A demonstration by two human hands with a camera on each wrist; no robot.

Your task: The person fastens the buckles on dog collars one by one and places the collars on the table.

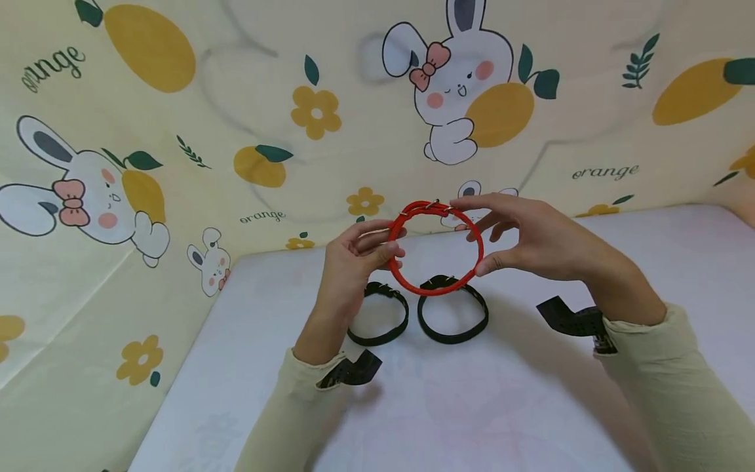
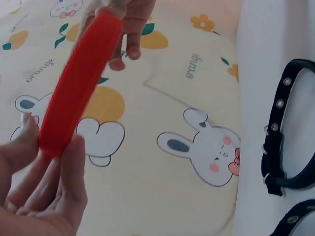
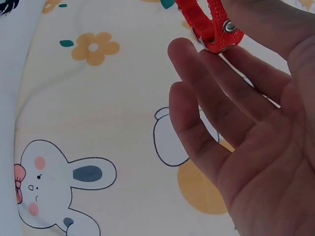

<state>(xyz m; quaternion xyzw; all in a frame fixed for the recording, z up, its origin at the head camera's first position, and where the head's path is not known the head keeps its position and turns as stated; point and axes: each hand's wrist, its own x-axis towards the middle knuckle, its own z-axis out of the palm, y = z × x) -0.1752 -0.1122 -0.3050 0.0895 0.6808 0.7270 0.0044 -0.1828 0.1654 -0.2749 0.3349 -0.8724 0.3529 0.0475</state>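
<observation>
A red buckled collar (image 1: 433,292) is held up as a ring above the table. My left hand (image 1: 348,269) pinches its left side between thumb and fingers; in the left wrist view the flat red strap (image 2: 81,83) rises from those fingertips. On the opposite side, my right hand (image 1: 542,242) holds the collar with the thumb low and the index finger near the buckle. A metal eyelet and part of the buckle show on the collar (image 3: 197,19) in the right wrist view. Two black collars, one left (image 1: 380,340) and one right (image 1: 453,339), lie below it.
The collars lie on a white table (image 1: 236,393). Behind and to the left hangs a cream cloth (image 1: 194,196) printed with rabbits, oranges and flowers. Black straps (image 1: 354,370) are on both wrists, over light sleeves.
</observation>
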